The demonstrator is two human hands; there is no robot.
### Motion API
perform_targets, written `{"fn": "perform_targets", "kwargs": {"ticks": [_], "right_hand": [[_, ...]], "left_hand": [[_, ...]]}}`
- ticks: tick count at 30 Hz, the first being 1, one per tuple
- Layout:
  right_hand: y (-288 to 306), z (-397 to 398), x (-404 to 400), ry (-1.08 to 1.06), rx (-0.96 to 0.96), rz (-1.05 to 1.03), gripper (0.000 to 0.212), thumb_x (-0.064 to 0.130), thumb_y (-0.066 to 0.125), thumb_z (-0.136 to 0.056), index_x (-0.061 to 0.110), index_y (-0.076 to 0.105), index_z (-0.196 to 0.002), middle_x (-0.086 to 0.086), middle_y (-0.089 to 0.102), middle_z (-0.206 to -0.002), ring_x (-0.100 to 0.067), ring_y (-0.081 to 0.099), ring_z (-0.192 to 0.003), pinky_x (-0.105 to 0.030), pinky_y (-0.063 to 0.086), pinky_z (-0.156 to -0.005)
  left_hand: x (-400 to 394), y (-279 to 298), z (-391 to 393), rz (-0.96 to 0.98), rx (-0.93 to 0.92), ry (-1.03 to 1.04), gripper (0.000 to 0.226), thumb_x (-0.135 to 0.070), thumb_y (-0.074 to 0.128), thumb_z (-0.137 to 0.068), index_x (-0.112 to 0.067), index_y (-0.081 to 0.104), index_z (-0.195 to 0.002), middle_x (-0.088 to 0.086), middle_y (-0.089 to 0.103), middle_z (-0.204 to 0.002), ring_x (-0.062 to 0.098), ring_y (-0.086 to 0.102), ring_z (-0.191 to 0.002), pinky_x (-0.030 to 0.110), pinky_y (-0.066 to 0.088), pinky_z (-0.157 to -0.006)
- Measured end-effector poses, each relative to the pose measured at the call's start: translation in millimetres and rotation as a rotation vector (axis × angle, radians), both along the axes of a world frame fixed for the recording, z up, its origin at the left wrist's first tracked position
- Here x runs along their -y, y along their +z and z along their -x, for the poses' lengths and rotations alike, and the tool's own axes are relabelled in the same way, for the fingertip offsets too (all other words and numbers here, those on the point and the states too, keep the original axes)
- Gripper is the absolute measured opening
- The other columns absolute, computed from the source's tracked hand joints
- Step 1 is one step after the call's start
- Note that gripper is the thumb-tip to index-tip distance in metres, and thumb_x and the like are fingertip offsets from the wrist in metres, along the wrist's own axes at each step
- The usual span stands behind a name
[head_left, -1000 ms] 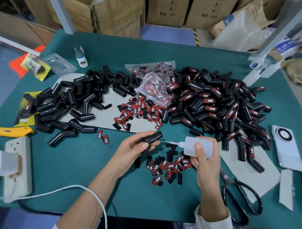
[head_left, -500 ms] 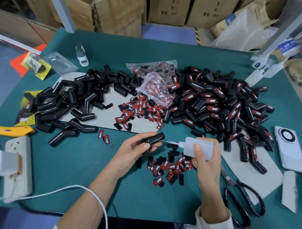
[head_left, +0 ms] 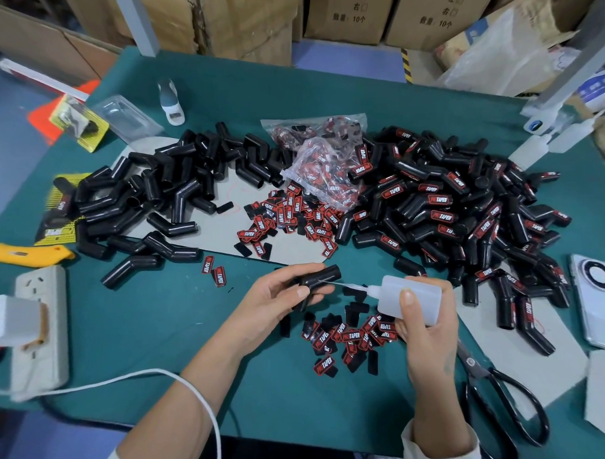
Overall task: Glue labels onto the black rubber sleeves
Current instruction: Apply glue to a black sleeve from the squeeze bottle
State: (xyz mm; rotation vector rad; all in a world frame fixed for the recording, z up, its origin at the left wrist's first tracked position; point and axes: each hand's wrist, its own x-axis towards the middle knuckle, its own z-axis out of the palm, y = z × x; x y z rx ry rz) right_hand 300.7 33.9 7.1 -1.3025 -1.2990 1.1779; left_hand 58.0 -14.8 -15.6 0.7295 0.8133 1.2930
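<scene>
We work at a green table [head_left: 133, 324], and we place everything from the black rubber sleeve [head_left: 321, 276] we are holding. Far beyond and right of it lies the big heap of labelled sleeves [head_left: 448, 210]; far to its left and beyond, the pile of bare sleeves [head_left: 149, 197]. Just beyond it is a scatter of red-and-black labels [head_left: 287, 219], and just nearer us than it a smaller cluster of labels [head_left: 349, 337].

Our left hand [head_left: 279, 302] grips the sleeve, thumb over the near side and fingers curled round behind, holding it roughly level above the table. Our right hand [head_left: 424, 324], to the sleeve's right, is wrapped round the white glue bottle [head_left: 408, 299], thumb pressing its face. The bottle's thin nozzle [head_left: 340, 283] reaches the sleeve's side; we cannot tell whether glue has come out.

We judge this to be the gluing step, on one sleeve among many left. Next we would need to free the right hand's fingers, pick a label from the near cluster, and press it squarely on the glued patch before it sets.
</scene>
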Motion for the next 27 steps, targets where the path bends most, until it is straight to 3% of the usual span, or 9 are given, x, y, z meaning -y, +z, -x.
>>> {"fn": "perform_targets", "kwargs": {"ticks": [4,12,23,27], "right_hand": [[-0.1,-0.9,1.2,-0.002,0.021,-0.008,0.026,0.058,0.065,-0.089,0.040,0.061,-0.108,0.012,0.066,-0.103,-0.005,0.065,-0.083,-0.026,0.056,-0.061],[2.1,-0.1,0.7,-0.025,0.017,-0.005,0.049,0.075,0.066,-0.084,0.034,0.060,-0.111,0.012,0.066,-0.104,-0.011,0.064,-0.084,-0.025,0.052,-0.059],[-0.2,-1.8,0.9,-0.035,0.035,0.005,0.053,0.076,0.065,-0.083,0.033,0.060,-0.114,0.008,0.066,-0.107,-0.015,0.066,-0.089,-0.036,0.055,-0.065],[1.7,-1.8,1.2,-0.032,0.036,-0.008,0.053,0.076,0.065,-0.084,0.032,0.060,-0.114,0.006,0.066,-0.106,-0.015,0.066,-0.087,-0.034,0.055,-0.063]], "left_hand": [[0.5,0.5,-1.0,0.002,-0.002,0.000,0.038,0.000,0.055,-0.102,-0.006,0.062,-0.139,0.021,0.062,-0.141,0.042,0.061,-0.129,0.035,0.052,-0.106],[0.1,-0.4,-0.9,-0.008,-0.001,0.002,0.038,-0.002,0.057,-0.101,-0.006,0.063,-0.139,0.023,0.063,-0.140,0.042,0.061,-0.129,0.034,0.051,-0.105],[-0.4,-1.1,0.9,-0.009,-0.005,-0.014,0.040,-0.011,0.065,-0.101,-0.007,0.061,-0.141,0.022,0.062,-0.142,0.041,0.060,-0.131,0.034,0.051,-0.107],[-0.8,0.8,0.7,-0.010,-0.006,-0.021,0.042,-0.015,0.068,-0.100,-0.008,0.061,-0.141,0.021,0.062,-0.142,0.041,0.060,-0.131,0.034,0.050,-0.107]]}}
